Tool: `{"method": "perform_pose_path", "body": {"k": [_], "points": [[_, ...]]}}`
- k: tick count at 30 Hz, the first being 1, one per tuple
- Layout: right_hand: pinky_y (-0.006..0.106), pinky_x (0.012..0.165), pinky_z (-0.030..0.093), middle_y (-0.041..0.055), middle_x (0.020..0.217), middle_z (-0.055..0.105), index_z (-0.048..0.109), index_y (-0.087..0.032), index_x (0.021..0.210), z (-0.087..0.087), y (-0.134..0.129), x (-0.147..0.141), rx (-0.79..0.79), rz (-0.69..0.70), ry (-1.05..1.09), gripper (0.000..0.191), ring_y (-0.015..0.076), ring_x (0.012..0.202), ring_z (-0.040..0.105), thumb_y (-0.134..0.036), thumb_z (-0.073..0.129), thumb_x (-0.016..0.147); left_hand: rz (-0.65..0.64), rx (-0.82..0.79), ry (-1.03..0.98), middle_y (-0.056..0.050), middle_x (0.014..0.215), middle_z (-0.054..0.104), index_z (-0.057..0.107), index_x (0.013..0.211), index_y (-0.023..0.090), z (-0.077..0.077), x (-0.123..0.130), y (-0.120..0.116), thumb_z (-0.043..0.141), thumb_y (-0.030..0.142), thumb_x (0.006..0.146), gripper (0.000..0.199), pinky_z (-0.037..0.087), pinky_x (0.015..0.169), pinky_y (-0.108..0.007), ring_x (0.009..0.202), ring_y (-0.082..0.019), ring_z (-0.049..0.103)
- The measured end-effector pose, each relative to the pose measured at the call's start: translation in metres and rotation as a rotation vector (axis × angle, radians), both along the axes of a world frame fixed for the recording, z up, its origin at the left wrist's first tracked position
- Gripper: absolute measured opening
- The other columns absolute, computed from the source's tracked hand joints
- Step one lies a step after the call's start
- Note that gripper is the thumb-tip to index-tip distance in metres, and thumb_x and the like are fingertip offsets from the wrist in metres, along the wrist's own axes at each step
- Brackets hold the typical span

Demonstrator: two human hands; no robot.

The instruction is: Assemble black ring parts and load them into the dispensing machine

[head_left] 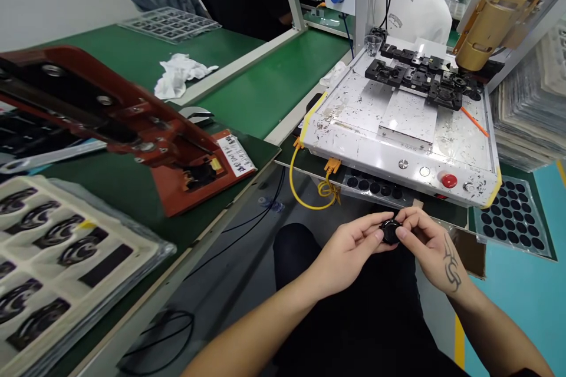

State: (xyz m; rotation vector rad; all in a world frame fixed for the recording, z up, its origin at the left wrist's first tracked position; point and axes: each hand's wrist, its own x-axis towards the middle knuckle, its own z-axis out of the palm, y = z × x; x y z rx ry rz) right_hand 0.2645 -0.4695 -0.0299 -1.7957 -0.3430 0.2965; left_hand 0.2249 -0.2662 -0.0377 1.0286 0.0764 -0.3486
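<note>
A small round black part (390,231) with a raised rim sits between my two hands, above my lap and in front of the white machine. My left hand (354,247) grips its left side, the thumb on the near face and the fingers behind. From the right, my right hand (427,244) pinches the same part with thumb and forefinger. Fingers cover both of its edges, so its exact kind cannot be made out. Behind my hands stands the white bench machine (349,112), carrying black fixtures (415,76) under a brass-coloured cylinder (484,29).
At left, a red hand press (177,188) stands on the green bench beside a tray of black parts (145,247). Sheets of black discs (513,218) lie right of the machine. A yellow cable (292,179) loops below its front. A person (415,6) sits behind it.
</note>
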Motion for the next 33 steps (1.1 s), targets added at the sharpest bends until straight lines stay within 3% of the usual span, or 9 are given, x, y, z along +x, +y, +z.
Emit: {"method": "perform_pose_path", "body": {"k": [9, 19, 25, 28, 31, 33], "points": [[0.038, 0.090, 0.048, 0.0069, 0.112, 0.065, 0.064, -0.025, 0.085, 0.001, 0.001, -0.002, -0.005, -0.024, -0.022, 0.025, 0.0245, 0.101, 0.061, -0.041, 0.068, 0.103, 0.018, 0.061, -0.018, -0.007, 0.101, 0.080, 0.074, 0.139, 0.016, 0.003, -0.002, -0.003, 0.079, 0.036, 0.098, 0.046, 0.062, 0.110, -0.052, 0.114, -0.029, 0.076], [0.035, 0.077, 0.046, 0.0077, 0.114, 0.065, 0.063, -0.025, 0.086, 0.001, 0.003, -0.005, -0.058, -0.050, -0.098, 0.022, 0.0245, 0.100, 0.062, -0.036, 0.068, 0.104, 0.018, 0.183, -0.085, -0.010, 0.118, 0.082, 0.068, 0.146, 0.015, 0.002, -0.008, -0.008, 0.071, 0.033, 0.102, 0.047, 0.062, 0.110, -0.047, 0.111, -0.028, 0.079], [0.037, 0.081, 0.051, 0.0068, 0.106, 0.061, 0.056, -0.025, 0.082, -0.003, 0.008, -0.005, -0.126, -0.069, -0.213, 0.027, 0.0245, 0.097, 0.062, -0.036, 0.068, 0.103, 0.092, 0.373, -0.200, -0.011, 0.117, 0.084, 0.071, 0.142, 0.017, -0.002, -0.010, -0.010, 0.067, 0.029, 0.102, 0.041, 0.065, 0.100, -0.039, 0.108, -0.028, 0.081], [0.038, 0.081, 0.053, 0.0052, 0.101, 0.061, 0.059, -0.027, 0.095, -0.009, 0.007, 0.000, -0.163, -0.059, -0.247, 0.017, 0.0240, 0.092, 0.060, -0.036, 0.073, 0.100, 0.087, 0.434, -0.237, -0.012, 0.115, 0.084, 0.064, 0.149, 0.015, -0.007, -0.008, -0.006, 0.065, 0.028, 0.103, 0.048, 0.065, 0.099, -0.037, 0.107, -0.027, 0.081], [0.041, 0.088, 0.055, 0.0084, 0.111, 0.064, 0.067, -0.029, 0.121, -0.009, 0.003, 0.006, -0.207, 0.093, -0.334, 0.018, 0.0257, 0.099, 0.063, -0.032, 0.068, 0.103, 0.008, 0.550, -0.307, -0.008, 0.109, 0.084, 0.048, 0.162, 0.016, -0.007, -0.005, 0.002, 0.061, 0.025, 0.104, 0.061, 0.064, 0.094, -0.034, 0.097, -0.021, 0.080], [0.044, 0.094, 0.055, 0.0102, 0.117, 0.066, 0.071, -0.030, 0.124, -0.005, 0.002, 0.009, -0.216, 0.180, -0.402, 0.020, 0.0275, 0.106, 0.065, -0.030, 0.063, 0.105, -0.034, 0.608, -0.352, -0.006, 0.111, 0.084, 0.039, 0.168, 0.020, -0.003, -0.003, 0.008, 0.060, 0.023, 0.104, 0.068, 0.064, 0.094, -0.034, 0.096, -0.020, 0.079]]}}
